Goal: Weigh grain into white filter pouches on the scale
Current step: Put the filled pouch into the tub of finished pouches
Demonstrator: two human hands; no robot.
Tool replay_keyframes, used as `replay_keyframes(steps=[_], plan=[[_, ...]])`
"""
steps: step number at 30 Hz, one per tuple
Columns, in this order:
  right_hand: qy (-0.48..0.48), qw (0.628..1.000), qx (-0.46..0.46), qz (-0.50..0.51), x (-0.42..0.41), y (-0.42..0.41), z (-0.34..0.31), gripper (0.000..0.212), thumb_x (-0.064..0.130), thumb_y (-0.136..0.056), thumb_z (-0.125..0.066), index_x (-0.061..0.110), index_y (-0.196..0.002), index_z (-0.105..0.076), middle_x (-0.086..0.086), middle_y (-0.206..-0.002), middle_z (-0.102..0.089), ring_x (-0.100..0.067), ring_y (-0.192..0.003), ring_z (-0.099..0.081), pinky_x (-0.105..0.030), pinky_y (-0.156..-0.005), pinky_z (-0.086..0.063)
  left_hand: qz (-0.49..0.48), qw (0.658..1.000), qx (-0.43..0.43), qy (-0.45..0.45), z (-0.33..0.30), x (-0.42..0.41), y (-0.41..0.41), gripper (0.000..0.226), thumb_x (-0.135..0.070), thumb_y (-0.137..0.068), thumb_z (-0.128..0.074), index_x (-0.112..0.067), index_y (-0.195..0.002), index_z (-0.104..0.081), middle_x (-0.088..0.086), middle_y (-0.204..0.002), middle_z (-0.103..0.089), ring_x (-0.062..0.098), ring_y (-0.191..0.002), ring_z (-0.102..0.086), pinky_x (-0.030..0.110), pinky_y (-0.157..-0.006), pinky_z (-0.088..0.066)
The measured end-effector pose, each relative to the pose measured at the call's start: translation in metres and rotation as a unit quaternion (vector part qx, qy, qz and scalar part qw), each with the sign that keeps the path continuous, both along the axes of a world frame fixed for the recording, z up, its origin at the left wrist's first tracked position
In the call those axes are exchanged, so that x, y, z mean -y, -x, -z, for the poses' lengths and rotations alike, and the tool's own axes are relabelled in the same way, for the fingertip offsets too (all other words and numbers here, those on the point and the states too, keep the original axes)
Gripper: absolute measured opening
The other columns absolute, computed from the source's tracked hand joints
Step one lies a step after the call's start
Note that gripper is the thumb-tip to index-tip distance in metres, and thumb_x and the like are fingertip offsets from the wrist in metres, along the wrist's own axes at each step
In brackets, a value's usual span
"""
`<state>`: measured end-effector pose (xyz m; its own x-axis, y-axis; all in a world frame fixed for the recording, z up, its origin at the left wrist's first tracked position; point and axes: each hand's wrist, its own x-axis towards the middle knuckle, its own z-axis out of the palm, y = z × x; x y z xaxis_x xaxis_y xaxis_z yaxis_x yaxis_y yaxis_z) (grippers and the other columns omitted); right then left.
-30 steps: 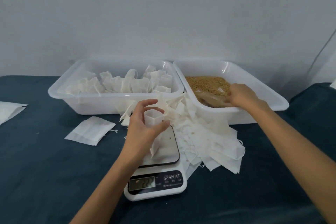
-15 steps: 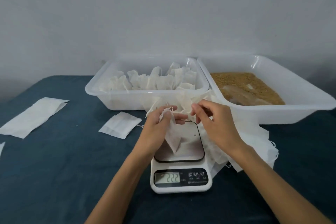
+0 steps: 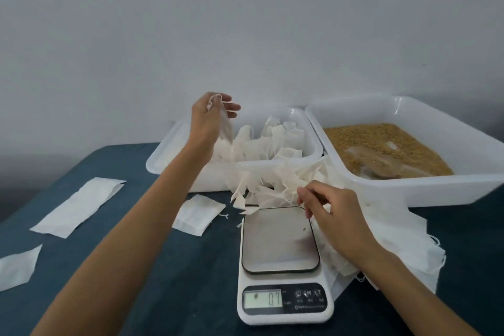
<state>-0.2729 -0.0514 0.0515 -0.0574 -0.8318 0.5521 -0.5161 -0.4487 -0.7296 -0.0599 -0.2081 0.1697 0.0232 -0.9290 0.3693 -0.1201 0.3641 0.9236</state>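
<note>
L hand (image 3: 211, 114) pinches a filled pouch (image 3: 225, 128) by its top over the pouch tray (image 3: 272, 165); a weak pinch could spill grain. R hand (image 3: 331, 213) curled at the empty-pouch pile (image 3: 275, 185) by the scale (image 3: 281, 264), grip unclear & may snag extras

I see white pouches (image 3: 261, 142) in a translucent white tub (image 3: 272, 172), golden-brown grain (image 3: 381, 139) right of it, white scale (image 3: 283, 281), grey platter, dark teal cloth (image 3: 163, 281).
</note>
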Motion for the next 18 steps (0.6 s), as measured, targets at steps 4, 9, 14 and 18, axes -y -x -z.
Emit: replay_keyframes(steps=[4,9,14,18], plan=[[0.024,1.0,0.002,0.002,-0.002,0.0,-0.003,0.032,0.049,-0.101,-0.051,0.034,-0.076,-0.064,0.008,-0.064,-0.064,-0.014,-0.058,-0.062,-0.01,-0.055,-0.038,-0.007,0.987,0.138,-0.077,0.009,0.027,-0.024,0.034,-0.009,-0.112,-0.037,-0.009,-0.093,-0.065,0.006,-0.088,-0.075,0.016,-0.072,-0.068,0.025,-0.065,-0.052],[0.027,1.0,0.005,0.002,-0.002,0.0,-0.001,0.032,0.051,-0.101,-0.05,0.035,-0.078,-0.064,0.009,-0.064,-0.064,-0.015,-0.056,-0.061,-0.012,-0.054,-0.039,0.0,0.96,0.253,-0.115,0.04,0.026,-0.033,0.033,-0.007,-0.109,-0.041,0.001,-0.098,-0.071,0.002,-0.086,-0.074,0.02,-0.079,-0.065,0.031,-0.076,-0.05],[0.019,1.0,0.007,0.003,-0.001,0.001,0.0,0.031,0.049,-0.101,-0.051,0.035,-0.077,-0.065,0.008,-0.064,-0.065,-0.014,-0.056,-0.061,-0.016,-0.056,-0.043,0.027,0.965,0.183,-0.184,0.04,0.023,-0.031,0.03,-0.007,-0.108,-0.041,0.001,-0.106,-0.069,0.004,-0.091,-0.072,0.026,-0.095,-0.063,0.035,-0.082,-0.052],[0.016,1.0,0.008,0.008,-0.001,0.002,-0.002,0.03,0.041,-0.102,-0.054,0.032,-0.076,-0.066,0.008,-0.064,-0.065,-0.013,-0.059,-0.062,-0.009,-0.057,-0.038,-0.022,0.952,0.27,-0.139,0.038,0.019,-0.033,0.022,-0.007,-0.102,-0.054,-0.003,-0.119,-0.067,0.009,-0.11,-0.072,0.025,-0.096,-0.059,0.029,-0.069,-0.048]])
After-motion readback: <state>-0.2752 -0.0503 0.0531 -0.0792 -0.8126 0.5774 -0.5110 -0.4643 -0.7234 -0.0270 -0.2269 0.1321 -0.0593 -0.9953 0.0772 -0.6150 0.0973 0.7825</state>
